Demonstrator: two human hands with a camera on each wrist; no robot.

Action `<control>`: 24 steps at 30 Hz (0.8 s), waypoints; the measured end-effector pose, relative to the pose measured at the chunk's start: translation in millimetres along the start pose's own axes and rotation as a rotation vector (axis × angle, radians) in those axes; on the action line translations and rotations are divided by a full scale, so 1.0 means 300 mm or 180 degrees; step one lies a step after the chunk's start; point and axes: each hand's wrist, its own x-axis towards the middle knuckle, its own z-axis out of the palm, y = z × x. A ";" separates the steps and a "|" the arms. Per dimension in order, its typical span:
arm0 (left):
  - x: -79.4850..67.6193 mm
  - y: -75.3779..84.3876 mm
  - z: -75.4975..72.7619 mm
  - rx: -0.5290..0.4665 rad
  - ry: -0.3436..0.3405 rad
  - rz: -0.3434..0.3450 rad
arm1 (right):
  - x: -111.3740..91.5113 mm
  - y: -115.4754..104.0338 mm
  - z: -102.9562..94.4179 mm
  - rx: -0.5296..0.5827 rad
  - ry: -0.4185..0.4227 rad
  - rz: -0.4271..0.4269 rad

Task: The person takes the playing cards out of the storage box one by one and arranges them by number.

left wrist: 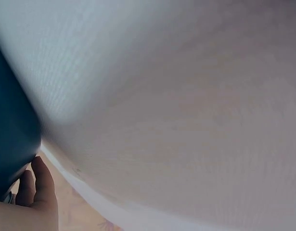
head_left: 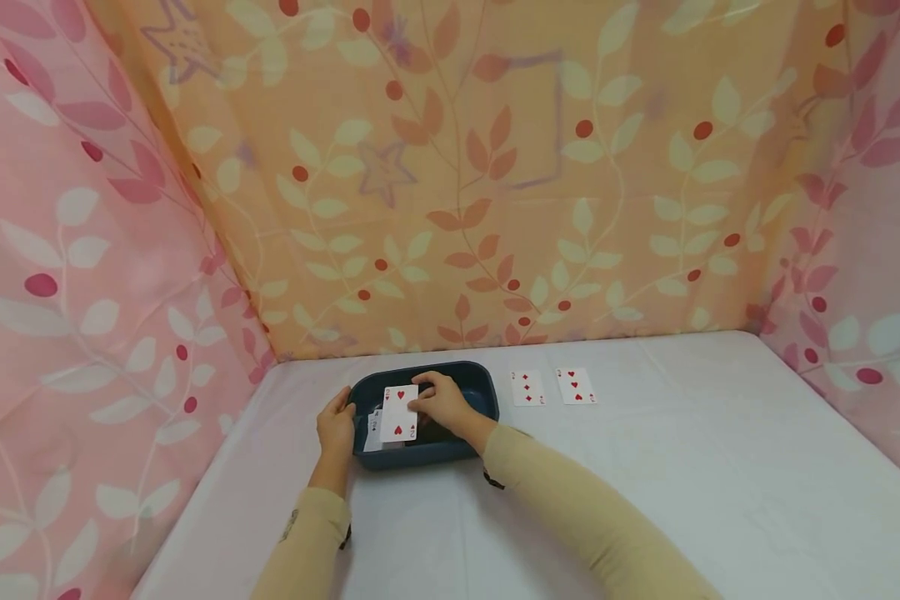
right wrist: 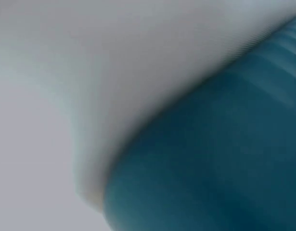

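Observation:
A dark blue rectangular tub stands on the white-covered table, left of the middle. My left hand grips its left end, fingers and thumb at the rim; the left wrist view shows those fingers against the tub's outer wall. Over the inside of the tub, my right hand pinches a two of hearts playing card by its right edge, face showing. Other white cards lie partly hidden beneath it in the tub's left part. The right wrist view has only the tub's side wall, blurred, with the hand out of sight.
Right of the tub, a three of diamonds and a three of hearts lie face up side by side on the table. Patterned cloth hangs behind the table, with pink cloth along both sides.

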 end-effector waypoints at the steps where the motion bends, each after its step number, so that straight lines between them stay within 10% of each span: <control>1: 0.000 0.001 0.000 0.0002 -0.0002 -0.0003 | -0.006 -0.004 -0.007 0.0018 0.0007 0.0008; 24: -0.012 0.009 -0.006 -0.0023 -0.0005 -0.0030 | -0.087 -0.054 -0.169 -0.0018 0.0248 0.0193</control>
